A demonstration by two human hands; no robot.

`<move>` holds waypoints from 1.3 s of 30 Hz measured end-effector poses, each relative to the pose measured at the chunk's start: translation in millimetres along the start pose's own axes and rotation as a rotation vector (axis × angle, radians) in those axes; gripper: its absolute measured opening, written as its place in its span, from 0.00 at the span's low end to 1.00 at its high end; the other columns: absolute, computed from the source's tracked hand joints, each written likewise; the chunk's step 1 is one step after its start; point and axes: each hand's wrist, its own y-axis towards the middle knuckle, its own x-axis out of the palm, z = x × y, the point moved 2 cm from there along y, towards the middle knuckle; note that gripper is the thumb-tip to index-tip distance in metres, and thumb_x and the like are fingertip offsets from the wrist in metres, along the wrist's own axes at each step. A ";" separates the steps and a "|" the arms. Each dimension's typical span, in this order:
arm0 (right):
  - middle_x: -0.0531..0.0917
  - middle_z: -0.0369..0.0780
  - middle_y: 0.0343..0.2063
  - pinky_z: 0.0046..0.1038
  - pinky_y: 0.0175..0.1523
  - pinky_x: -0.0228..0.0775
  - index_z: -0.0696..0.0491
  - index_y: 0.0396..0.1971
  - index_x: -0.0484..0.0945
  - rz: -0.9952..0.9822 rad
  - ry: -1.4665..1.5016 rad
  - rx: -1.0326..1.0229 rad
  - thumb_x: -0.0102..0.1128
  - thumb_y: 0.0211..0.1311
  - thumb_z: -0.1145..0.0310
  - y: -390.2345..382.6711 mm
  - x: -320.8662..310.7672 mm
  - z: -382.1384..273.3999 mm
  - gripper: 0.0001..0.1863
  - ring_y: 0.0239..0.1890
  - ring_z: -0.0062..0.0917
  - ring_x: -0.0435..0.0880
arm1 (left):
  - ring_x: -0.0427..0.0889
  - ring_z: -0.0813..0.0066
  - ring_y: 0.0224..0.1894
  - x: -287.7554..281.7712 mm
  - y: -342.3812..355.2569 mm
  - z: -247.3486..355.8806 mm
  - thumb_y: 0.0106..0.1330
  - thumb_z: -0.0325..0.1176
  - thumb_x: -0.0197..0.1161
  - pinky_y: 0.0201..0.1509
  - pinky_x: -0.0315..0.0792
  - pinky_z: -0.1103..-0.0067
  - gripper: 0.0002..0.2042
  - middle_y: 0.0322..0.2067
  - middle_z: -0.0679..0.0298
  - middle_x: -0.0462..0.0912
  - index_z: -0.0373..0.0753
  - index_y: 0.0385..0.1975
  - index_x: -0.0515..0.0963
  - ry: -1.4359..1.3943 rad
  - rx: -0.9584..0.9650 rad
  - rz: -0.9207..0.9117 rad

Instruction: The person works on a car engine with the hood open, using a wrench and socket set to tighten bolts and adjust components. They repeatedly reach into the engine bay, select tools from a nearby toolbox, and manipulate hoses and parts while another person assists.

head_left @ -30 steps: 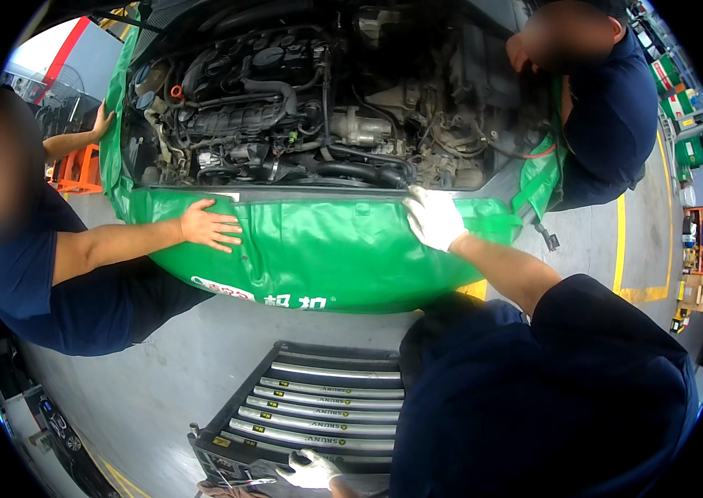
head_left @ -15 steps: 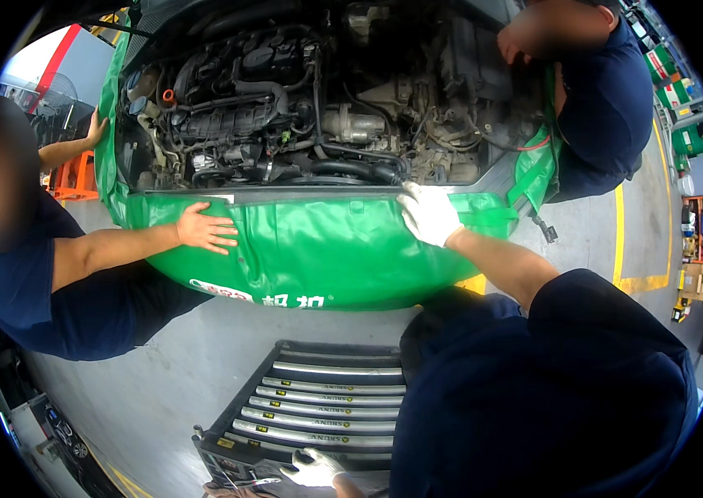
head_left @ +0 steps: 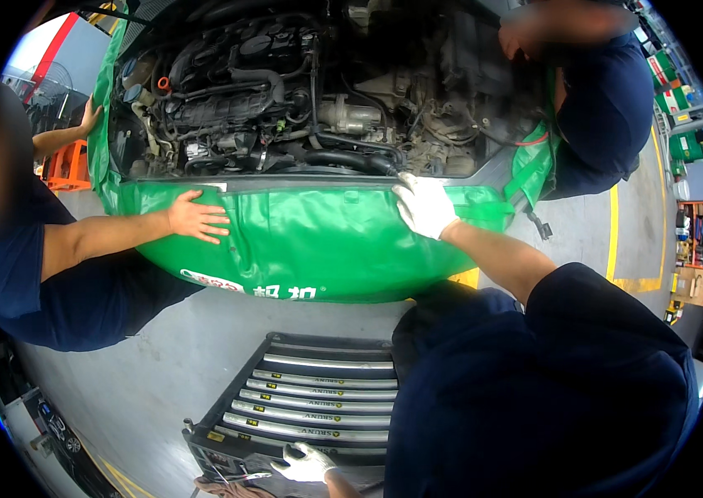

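Observation:
My right hand (head_left: 426,206), in a white glove, lies on the front edge of a green fender cover (head_left: 301,241), its fingers spread over the rim near the end of a black hose (head_left: 351,160). Beyond it is the open engine bay (head_left: 235,116). My left hand (head_left: 305,463), also gloved in white, is over the near end of a black tool cart (head_left: 264,353), thumb and fingers apart with nothing seen between them. Close to its fingertips lies a thin metal tool (head_left: 249,477), its kind unclear.
A co-worker at the left rests one bare hand (head_left: 198,217) on the cover and another on its side edge. Another person in dark blue (head_left: 605,116) leans at the right of the bay. Silver-fronted drawers (head_left: 318,398) fill the cart. Shelves with boxes (head_left: 692,282) stand far right.
The view has shifted slightly, so the car and cart appear a little higher and further left. Both my hands keep their places on the cover and over the cart.

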 end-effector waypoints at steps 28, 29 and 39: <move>0.82 0.51 0.55 0.45 0.48 0.76 0.56 0.48 0.83 0.024 0.005 -0.020 0.64 0.64 0.65 0.7 -5.2 6.2 0.16 0.42 0.45 0.84 | 0.73 0.46 0.70 -13.5 -8.3 13.7 0.70 0.45 0.70 0.68 0.77 0.60 0.15 0.72 0.41 0.68 0.40 0.46 0.87 0.077 0.029 0.007; 0.83 0.52 0.53 0.48 0.49 0.77 0.56 0.47 0.84 0.037 0.014 0.000 0.64 0.63 0.65 1.1 -7.9 4.1 0.15 0.43 0.47 0.85 | 0.72 0.45 0.71 -8.0 -7.3 8.6 0.69 0.45 0.71 0.69 0.75 0.59 0.16 0.72 0.41 0.68 0.41 0.47 0.87 0.031 0.019 -0.031; 0.85 0.48 0.54 0.46 0.64 0.73 0.55 0.54 0.83 0.035 -0.001 -0.149 0.63 0.68 0.71 21.8 -51.1 -115.8 0.16 0.57 0.46 0.83 | 0.72 0.36 0.70 -51.9 17.5 11.7 0.63 0.38 0.71 0.75 0.64 0.54 0.15 0.68 0.35 0.71 0.40 0.48 0.88 -0.159 0.056 0.052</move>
